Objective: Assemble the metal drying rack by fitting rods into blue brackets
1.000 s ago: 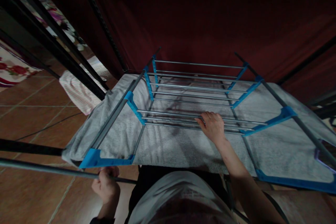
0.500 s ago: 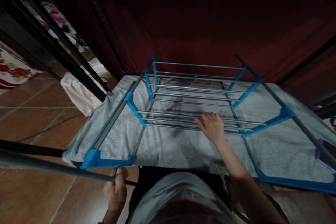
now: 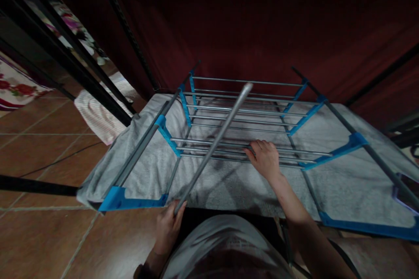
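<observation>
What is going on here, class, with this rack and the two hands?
A person stands over a drying rack with blue plastic joints and metal rails. The left hand grips the near end of a loose grey metal rod, which angles up and away over the rack. The right hand rests on the rack's middle rails. A grey towel lies spread beneath the rails. The floor is brown tile, and a dark red curtain hangs behind.

It is dim and a bit grainy, the red curtain (image 3: 262,30) almost black at the top, soft shadows lie on the grey towel (image 3: 212,183), and straight bars bend near the edges.
</observation>
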Demonstrator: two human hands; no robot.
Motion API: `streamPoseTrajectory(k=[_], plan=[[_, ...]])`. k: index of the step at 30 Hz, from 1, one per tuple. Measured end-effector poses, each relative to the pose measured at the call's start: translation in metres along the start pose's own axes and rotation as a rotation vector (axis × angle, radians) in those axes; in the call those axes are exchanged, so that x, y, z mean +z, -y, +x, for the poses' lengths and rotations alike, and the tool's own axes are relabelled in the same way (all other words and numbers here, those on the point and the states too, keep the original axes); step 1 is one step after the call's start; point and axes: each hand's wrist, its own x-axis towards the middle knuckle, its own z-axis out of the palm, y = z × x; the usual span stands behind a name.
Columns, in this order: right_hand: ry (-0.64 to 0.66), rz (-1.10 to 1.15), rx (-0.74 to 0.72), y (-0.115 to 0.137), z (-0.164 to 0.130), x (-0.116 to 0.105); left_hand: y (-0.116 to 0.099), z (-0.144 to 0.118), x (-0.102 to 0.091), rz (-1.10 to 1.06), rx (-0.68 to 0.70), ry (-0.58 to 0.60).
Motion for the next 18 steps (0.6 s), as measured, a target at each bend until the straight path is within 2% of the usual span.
streamPoseTrajectory(k=[3,9,12,18], plan=[[-0.003,0.015,-0.005,-0.001,-0.001,0.0,-0.011,0.014,0.014,0.033,0.164,0.069],[-0.028,0.114,0.008,-0.005,-0.01,0.003,-0.038,0.034,0.032,0.148,0.454,0.024],[-0.047,0.179,0.031,-0.011,-0.018,0.004,-0.046,0.04,0.034,0.175,0.527,0.029],[-0.07,0.243,0.098,-0.027,-0.037,-0.004,-0.063,0.051,0.037,0.207,0.59,0.003]])
